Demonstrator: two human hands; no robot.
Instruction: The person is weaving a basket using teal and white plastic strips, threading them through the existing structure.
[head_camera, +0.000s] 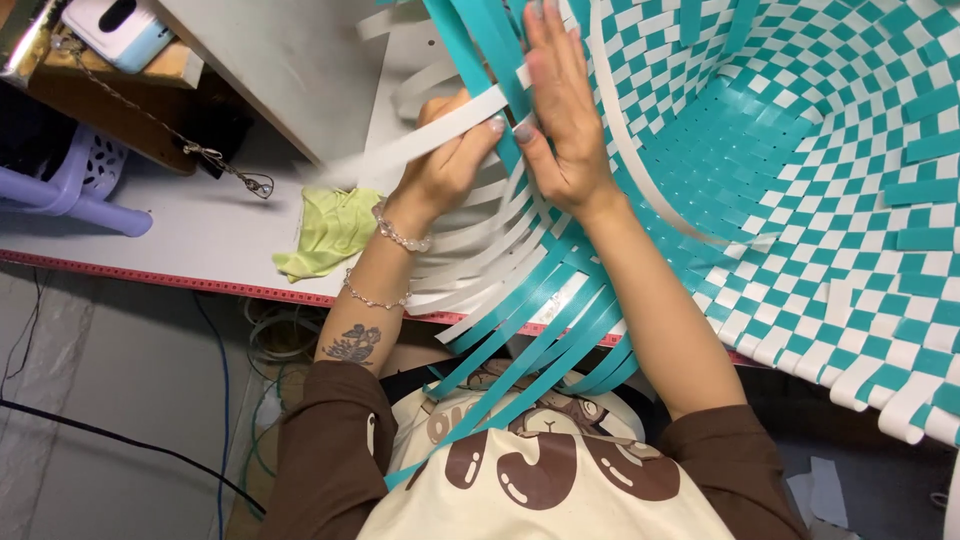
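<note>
A large basket (830, 190) woven from teal and white flat strips lies tilted on the grey table (170, 225), its opening facing me. Loose teal strips (520, 330) and white strips (480, 250) hang from its near rim toward my chest. My left hand (450, 155) pinches one white strip (400, 152) that runs out to the left, blurred at its end. My right hand (560, 100) presses flat, fingers together, against the upright teal strips at the basket's rim.
A yellow-green cloth (330, 230) lies on the table by my left wrist. A metal chain with a clasp (215, 160) trails across the table. A lilac plastic stool (80, 180) stands at far left. Cables (120, 440) run over the floor below the table's red edge.
</note>
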